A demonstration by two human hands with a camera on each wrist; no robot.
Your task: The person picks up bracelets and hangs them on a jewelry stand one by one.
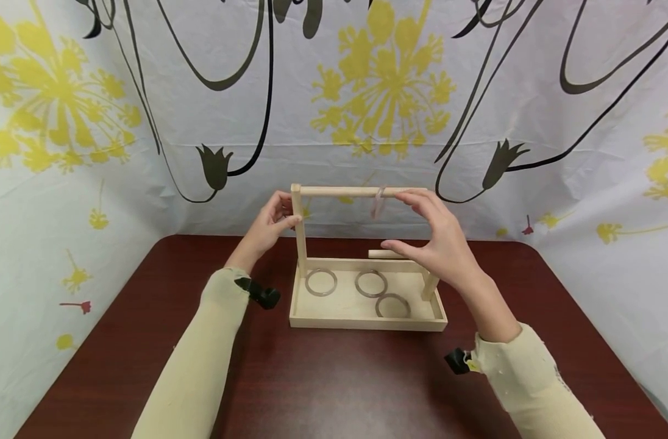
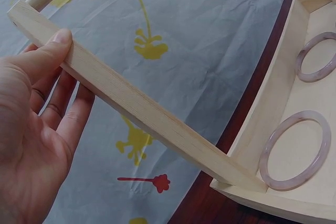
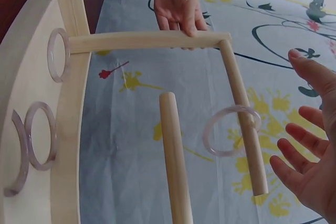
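A wooden rack stands on a dark red table (image 1: 339,378), a translucent ring (image 3: 206,136) looped around its upper bar (image 1: 339,191). The bar runs side to side, joined to the left post (image 2: 142,109) and free at the end near the person's right hand (image 1: 446,244). The ring lies to that hand's left, nearer the free end than the post, and the right hand is the closer of the two. Its fingers are spread, thumb well apart, and the right wrist view shows it holding nothing, just clear of ring and bar. The left hand (image 1: 261,231) pinches the left post near its top, thumb in front, fingers behind. A lower bar (image 3: 176,161) sits beneath the upper, its free end pointing left. Three more rings, among them a left-hand one (image 2: 287,184), lie in the tray (image 1: 367,324). No brand, label or writing can be read on the wood, the rings or the black wrist device (image 1: 262,296).
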